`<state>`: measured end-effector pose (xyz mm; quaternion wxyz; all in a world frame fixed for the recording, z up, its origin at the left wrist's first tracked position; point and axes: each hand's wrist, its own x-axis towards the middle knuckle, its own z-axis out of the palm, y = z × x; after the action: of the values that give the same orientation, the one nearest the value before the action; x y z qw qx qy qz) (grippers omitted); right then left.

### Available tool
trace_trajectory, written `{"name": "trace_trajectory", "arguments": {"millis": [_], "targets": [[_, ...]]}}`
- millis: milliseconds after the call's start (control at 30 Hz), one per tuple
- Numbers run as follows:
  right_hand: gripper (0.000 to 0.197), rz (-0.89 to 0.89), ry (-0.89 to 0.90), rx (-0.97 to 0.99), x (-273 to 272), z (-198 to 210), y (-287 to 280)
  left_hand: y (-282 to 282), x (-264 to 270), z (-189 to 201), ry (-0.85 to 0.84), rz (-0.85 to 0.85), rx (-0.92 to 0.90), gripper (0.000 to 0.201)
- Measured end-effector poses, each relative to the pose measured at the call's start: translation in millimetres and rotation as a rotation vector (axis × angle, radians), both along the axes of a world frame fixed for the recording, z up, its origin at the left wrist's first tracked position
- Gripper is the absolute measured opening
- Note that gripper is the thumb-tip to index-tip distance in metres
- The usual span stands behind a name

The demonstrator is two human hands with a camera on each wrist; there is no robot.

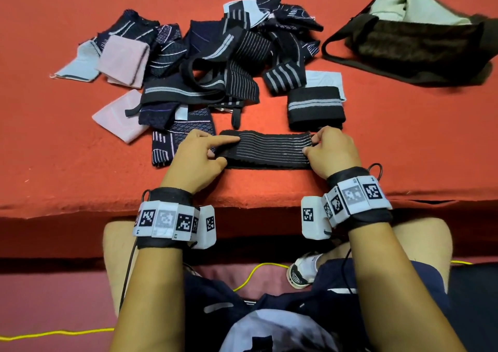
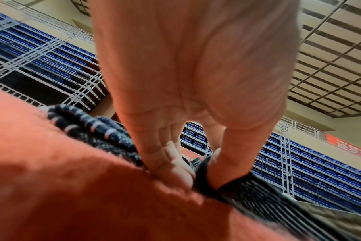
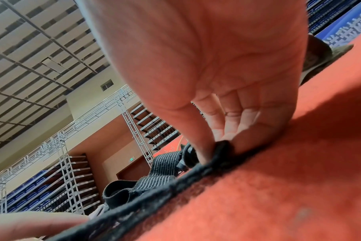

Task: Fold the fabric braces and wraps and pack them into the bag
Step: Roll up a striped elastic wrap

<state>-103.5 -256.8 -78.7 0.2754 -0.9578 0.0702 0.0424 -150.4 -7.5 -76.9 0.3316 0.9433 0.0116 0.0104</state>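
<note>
Pinching opposite ends of the black striped wrap (image 1: 269, 149) flat on the red counter (image 1: 390, 141), left hand (image 1: 199, 160) and right hand (image 1: 332, 152) show thumb-and-finger grips only in wrist views.

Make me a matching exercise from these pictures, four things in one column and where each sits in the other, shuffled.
Things:
1. black elastic wrap with thin grey lines
2. dark furry bag with pale lining
3. folded black band with one grey stripe
4. pink fabric sleeve

Places:
A. far right of the red table
B. far left of the pile
C. held between left hand and right hand
D. just beyond the right hand

Pairs: 1-C, 2-A, 3-D, 4-B
</note>
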Motion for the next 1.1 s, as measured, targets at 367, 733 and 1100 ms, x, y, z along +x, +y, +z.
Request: {"name": "trace_trajectory", "arguments": {"millis": [367,733,1100], "targets": [[0.01,-0.048,0.004,0.016,2.6,-4.7,-4.2,-5.0,-1.4,-3.5,0.01,0.029,0.017,0.051],[0.017,0.002,-0.014,-0.096,-2.7,2.6,2.0,-7.8,-3.9,2.7,0.04,0.031,0.024,0.05],[0.026,0.357,-0.049,-0.072,-19.9,-1.2,51.0,-16.5,8.2,-10.2,-0.042,0.136,0.179,0.063]]}}
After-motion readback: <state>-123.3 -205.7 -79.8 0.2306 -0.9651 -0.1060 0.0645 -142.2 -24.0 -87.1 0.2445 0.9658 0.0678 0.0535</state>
